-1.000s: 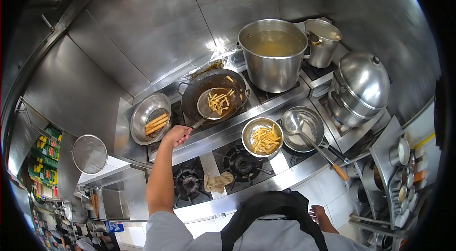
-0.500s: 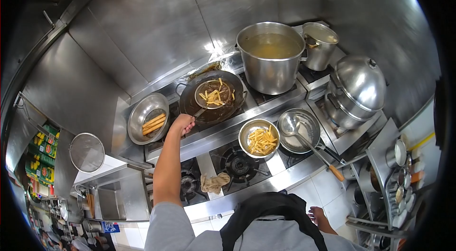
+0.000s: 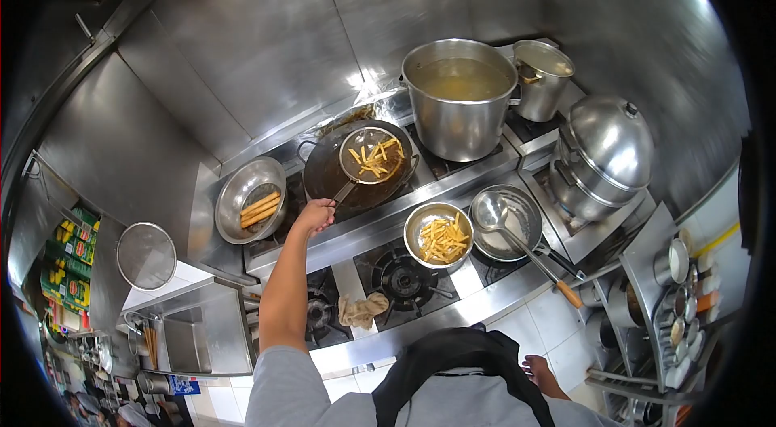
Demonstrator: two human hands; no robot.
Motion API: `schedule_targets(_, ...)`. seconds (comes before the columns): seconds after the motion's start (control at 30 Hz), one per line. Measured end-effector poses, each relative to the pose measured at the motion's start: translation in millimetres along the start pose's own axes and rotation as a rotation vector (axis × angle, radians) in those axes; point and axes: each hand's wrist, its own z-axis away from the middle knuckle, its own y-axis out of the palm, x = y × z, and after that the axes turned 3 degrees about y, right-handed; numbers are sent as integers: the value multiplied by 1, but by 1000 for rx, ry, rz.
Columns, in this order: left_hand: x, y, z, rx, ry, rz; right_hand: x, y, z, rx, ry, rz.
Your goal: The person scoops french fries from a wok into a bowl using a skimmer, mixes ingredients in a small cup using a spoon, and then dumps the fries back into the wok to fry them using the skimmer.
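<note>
Plainly, steel walls point(image 3: 259, 31) rise behind the stovetop point(image 3: 470, 286) and wok point(image 3: 321, 178).

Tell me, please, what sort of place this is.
Probably a commercial kitchen: a stainless-steel multi-burner stove, a large cylindrical steel stockpot and a black round metal wok suggest it.

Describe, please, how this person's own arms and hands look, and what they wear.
The left hand is bare, with no visible glove, ring or watch; above its bare forearm comes a short, plain grey sleeve. The right hand, partly hidden, also shows no glove.
</note>
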Motion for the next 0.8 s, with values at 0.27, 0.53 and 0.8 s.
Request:
schedule_targets(0.27,9,2,20,95,-73,194,9,6,-3,12,-19,25)
schedule_targets(0.53,-4,-4,68,50,47,504,9,7,-6,-1,-16,28)
schedule_targets(0.8,24,1,63,49,-24,517,3,13,-19,12,20,112)
